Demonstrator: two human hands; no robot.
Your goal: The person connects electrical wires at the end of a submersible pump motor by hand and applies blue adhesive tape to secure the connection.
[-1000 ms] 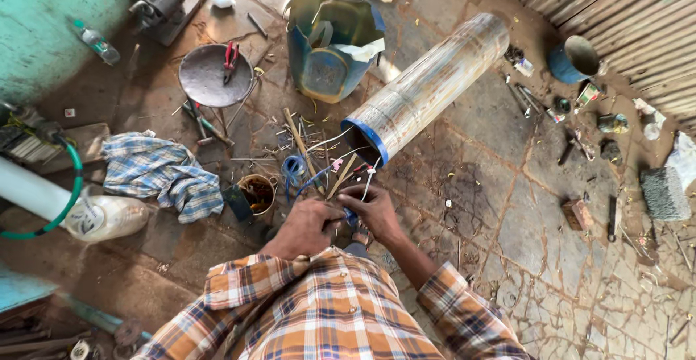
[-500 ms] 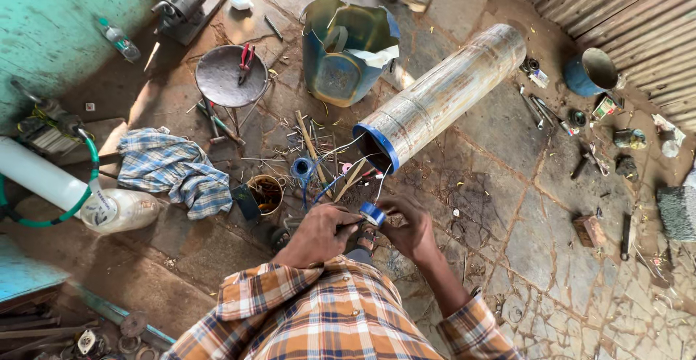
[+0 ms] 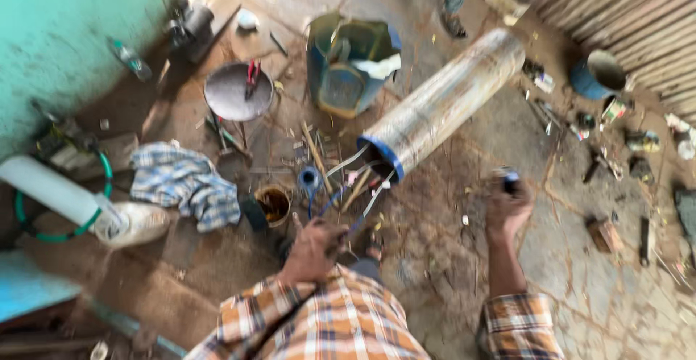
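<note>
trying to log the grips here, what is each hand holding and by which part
The left hand pinches the blue wire near its loose end. The right hand is closed around a small dark object, too blurred to identify.

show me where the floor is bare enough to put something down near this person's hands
Barest patch: the cracked floor between the right hand and the small rusty block. Crowded: the wires at the long cylinder's mouth by the left hand, the tin, and the far-right scatter of tools.

Hands (image 3: 313,247) (one raised) near cylinder (image 3: 442,102)
</note>
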